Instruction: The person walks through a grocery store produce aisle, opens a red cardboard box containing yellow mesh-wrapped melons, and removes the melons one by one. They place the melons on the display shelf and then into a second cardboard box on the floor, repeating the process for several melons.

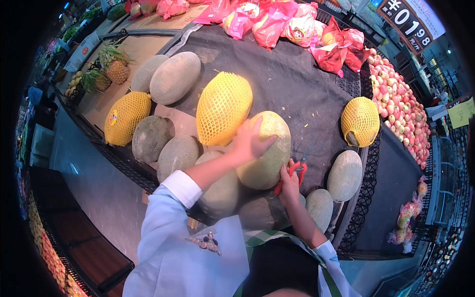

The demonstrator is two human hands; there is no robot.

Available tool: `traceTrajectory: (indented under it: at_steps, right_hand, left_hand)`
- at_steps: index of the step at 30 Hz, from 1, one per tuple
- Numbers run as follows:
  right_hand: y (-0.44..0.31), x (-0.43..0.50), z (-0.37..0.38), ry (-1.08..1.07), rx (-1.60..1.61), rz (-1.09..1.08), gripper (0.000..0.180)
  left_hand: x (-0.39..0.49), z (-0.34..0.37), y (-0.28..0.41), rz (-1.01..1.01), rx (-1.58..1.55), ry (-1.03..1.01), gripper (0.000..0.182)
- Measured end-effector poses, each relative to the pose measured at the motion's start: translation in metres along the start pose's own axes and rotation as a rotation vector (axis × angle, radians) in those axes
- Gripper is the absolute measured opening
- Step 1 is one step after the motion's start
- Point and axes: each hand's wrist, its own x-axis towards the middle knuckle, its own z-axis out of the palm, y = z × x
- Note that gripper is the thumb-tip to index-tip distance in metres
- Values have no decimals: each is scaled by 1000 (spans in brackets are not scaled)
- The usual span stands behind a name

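A large yellow-green melon [271, 156] without a net lies in front of me. My left hand [250, 140] is laid over its upper left side, thumb spread across the rind. A pair of red-handled scissors [303, 172] is in my right hand [290, 185], blades pointing away from me. That hand's fingers also reach the melon's lower right edge. Just beyond my left hand, a melon in a yellow foam net [224, 107] touches or nearly touches the bare one. Beneath my forearms sit more netted-rind melons, among them a pale one [219, 189], partly covered.
Grey-green melons [176, 78] and a yellow-netted melon [128, 118] stand at the left. Another netted melon [360, 120] is by the right divider. Red bags of fruit [274, 26] line the back of the black mat [293, 81]. Apples [397, 104] are heaped at right, pineapples [118, 69] far left.
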Motion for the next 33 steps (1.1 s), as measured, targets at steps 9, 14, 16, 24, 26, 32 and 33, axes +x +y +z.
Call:
traceTrajectory:
  at_steps: [9, 14, 16, 24, 26, 32, 33]
  right_hand:
    - [10, -5, -39, 124, -492, -352, 20]
    - [-80, -71, 1, -41, -380, -32, 23]
    - [-99, -103, 2, -348, 36, 110, 23]
    - [-76, -189, -1, -883, 445, 335, 19]
    - [-57, -215, 3, -778, 259, 433, 13]
    - [44, -281, 14, -738, -636, 178, 20]
    - [58, -289, 17, -767, -572, 163, 30]
  left_hand:
    - [11, -2, 20, 371, -74, -139, 69]
    - [6, -15, 15, 243, -11, -177, 60]
    - [-13, -23, 32, 339, -200, -180, 54]
    - [-205, -100, 94, 61, -1138, -561, 28]
    - [-272, -108, 100, -204, -1220, -435, 26]
    - [-407, -106, 106, -714, -1482, 212, 32]
    - [-419, -106, 109, -772, -1455, 291, 30]
